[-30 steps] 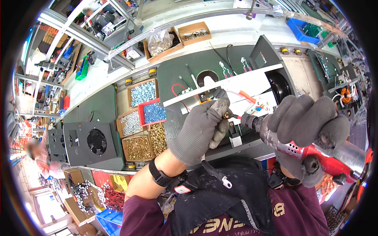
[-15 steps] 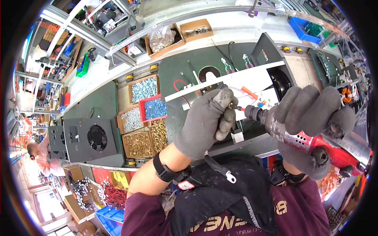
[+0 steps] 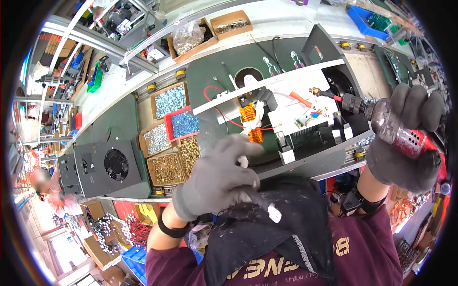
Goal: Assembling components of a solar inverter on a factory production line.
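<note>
My right hand [image 3: 405, 148], in a grey glove, is wrapped around a red and silver power driver [image 3: 385, 125]. At the tip of its long bit sits a small brass-coloured fastener [image 3: 314, 91], over a dark metal housing [image 3: 315, 151]. My gloved left hand [image 3: 217, 178] is at the near left of the housing, partly blurred, with its fingers curled. A short black cable [image 3: 257, 198] with a pale metal lug juts from beneath those fingers. Inside the housing are an orange copper coil [image 3: 248, 112], a white board [image 3: 284, 117] and a thin red wire.
Left of the housing stand open boxes of blue-tinted fasteners [image 3: 185, 125], silver ones [image 3: 157, 139] and brass ones [image 3: 164, 169]. A dark panel with a fan [image 3: 116, 165] lies farther left. Boxes [image 3: 230, 25] line the back shelf. Another person [image 3: 52, 195] is at the far left.
My left hand has left the driver's tip and come down and left, uncovering the coil. The driver has moved right in my right hand, its tip now showing the brass fastener.
</note>
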`<control>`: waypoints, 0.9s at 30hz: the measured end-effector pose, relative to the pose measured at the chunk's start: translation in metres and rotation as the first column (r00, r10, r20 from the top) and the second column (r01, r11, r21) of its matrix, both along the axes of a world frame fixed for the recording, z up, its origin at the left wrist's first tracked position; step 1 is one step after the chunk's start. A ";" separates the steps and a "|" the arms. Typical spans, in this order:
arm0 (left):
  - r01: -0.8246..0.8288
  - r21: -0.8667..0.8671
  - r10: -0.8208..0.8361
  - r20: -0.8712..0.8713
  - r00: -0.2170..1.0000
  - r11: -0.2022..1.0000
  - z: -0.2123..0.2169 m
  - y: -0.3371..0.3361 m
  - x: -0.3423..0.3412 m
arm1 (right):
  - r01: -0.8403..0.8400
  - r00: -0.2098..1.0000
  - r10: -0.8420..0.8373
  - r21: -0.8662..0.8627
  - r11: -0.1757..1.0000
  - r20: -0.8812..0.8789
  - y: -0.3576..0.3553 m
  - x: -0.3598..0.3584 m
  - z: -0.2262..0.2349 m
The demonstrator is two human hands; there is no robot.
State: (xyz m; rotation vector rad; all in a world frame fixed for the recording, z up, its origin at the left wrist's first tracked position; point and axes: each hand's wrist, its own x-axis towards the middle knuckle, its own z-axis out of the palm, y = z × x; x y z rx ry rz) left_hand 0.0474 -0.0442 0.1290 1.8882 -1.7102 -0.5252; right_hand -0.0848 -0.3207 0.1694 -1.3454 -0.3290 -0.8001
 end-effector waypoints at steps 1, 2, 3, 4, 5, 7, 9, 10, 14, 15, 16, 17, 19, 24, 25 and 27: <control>0.011 -0.077 -0.008 0.051 0.999 0.997 -0.005 0.000 -0.004 | 0.060 0.998 -0.058 0.076 0.995 -0.031 -0.003 -0.003 -0.001; -0.511 -0.125 0.455 -0.311 0.834 0.851 -0.008 0.001 -0.007 | 0.067 0.997 -0.063 0.104 0.992 -0.043 -0.005 -0.006 -0.002; -0.878 0.023 0.714 -0.592 0.374 0.478 -0.011 -0.001 -0.008 | 0.016 0.999 -0.014 0.055 0.998 -0.041 -0.007 -0.008 -0.003; -0.931 -0.017 0.680 -0.678 0.278 0.364 -0.016 -0.005 -0.004 | 0.057 0.997 -0.048 0.136 0.989 -0.066 -0.006 -0.011 -0.005; -0.962 -0.067 0.632 -0.741 0.226 0.266 -0.021 -0.012 0.004 | 0.084 0.994 -0.071 0.179 0.980 -0.078 -0.007 -0.011 -0.006; -0.965 -0.005 0.634 -0.753 0.177 0.263 -0.026 -0.021 0.015 | 0.076 0.996 -0.064 0.196 0.978 -0.066 -0.011 -0.011 -0.010; -0.907 -0.039 0.445 -0.862 0.242 0.418 -0.031 -0.030 0.021 | 0.051 0.998 -0.042 0.174 0.983 -0.053 -0.015 -0.012 -0.013; -0.912 0.072 0.280 -0.959 0.048 0.403 -0.036 -0.041 0.031 | 0.094 0.993 -0.079 0.195 0.976 -0.083 -0.017 -0.013 -0.015; -0.786 0.228 0.357 -0.934 -0.010 0.574 -0.042 -0.068 0.040 | 0.146 0.987 -0.125 0.223 0.964 -0.104 -0.031 -0.013 -0.025; -0.749 0.181 0.301 -0.953 0.026 0.637 -0.042 -0.076 0.039 | 0.151 0.986 -0.130 0.225 0.963 -0.105 -0.035 -0.013 -0.028; -0.781 -0.007 0.506 -0.758 0.411 0.624 -0.042 -0.082 0.036 | 0.241 0.966 -0.206 0.254 0.937 -0.156 -0.037 -0.013 -0.031; -0.721 -0.194 0.632 -0.368 0.682 0.665 -0.041 -0.089 0.036 | 0.294 0.947 -0.248 0.242 0.925 -0.206 -0.040 -0.012 -0.033; -0.543 -0.157 0.523 -0.152 0.839 0.825 -0.039 -0.102 0.037 | 0.267 0.950 -0.202 0.285 0.921 -0.238 -0.047 -0.010 -0.038; -0.160 -0.027 0.144 0.593 0.792 0.987 -0.044 -0.132 0.044 | 0.261 0.949 -0.186 0.307 0.915 -0.253 -0.051 -0.005 -0.049; -0.154 -0.047 0.152 0.585 0.797 0.987 -0.047 -0.136 0.042 | 0.255 0.949 -0.170 0.327 0.910 -0.266 -0.051 -0.004 -0.050; -0.099 0.000 0.080 0.591 0.803 0.995 -0.055 -0.144 0.035 | 0.222 0.957 -0.133 0.356 0.908 -0.258 -0.052 -0.004 -0.053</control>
